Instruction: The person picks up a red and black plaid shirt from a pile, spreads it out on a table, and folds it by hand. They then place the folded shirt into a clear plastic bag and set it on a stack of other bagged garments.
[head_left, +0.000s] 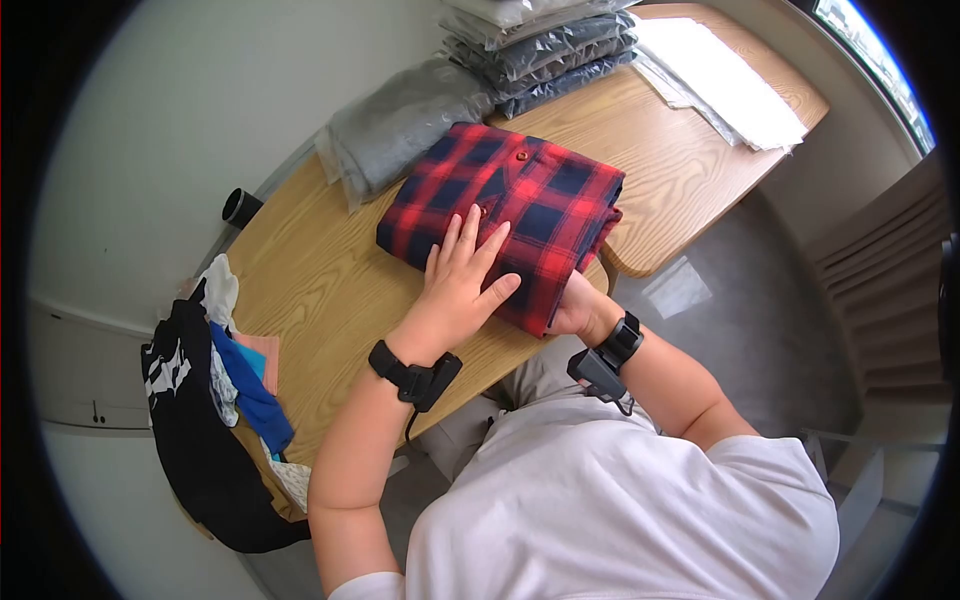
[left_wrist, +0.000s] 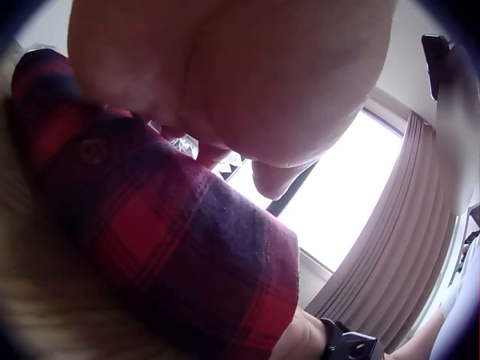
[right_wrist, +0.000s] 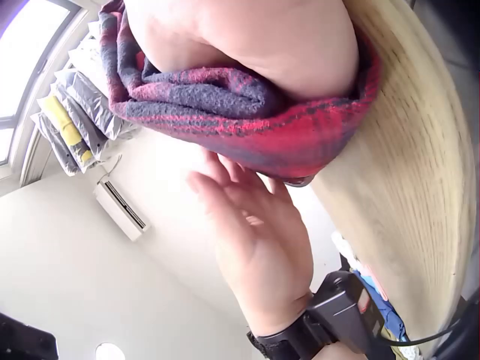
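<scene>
Most open room is the bare wooden table (head_left: 320, 290) left of the folded red plaid shirt (head_left: 510, 215), so a hand can slide in there easy. Behind the shirt it's blocked: bagged grey clothes (head_left: 400, 125) touch its far corner, with a stack of bagged garments (head_left: 545, 50) beyond. A heap of loose clothes (head_left: 215, 400) crowds the table's near-left edge.

Daylight fills the room from a window (head_left: 872, 55) at the upper right of the head view, washing out the white sheets (head_left: 722, 75) on the table (head_left: 320, 280). That view is sharp, with fisheye bending and a dark round border. Both wrist views are soft and blurred up close, and their windows (left_wrist: 352, 187) glare white.
</scene>
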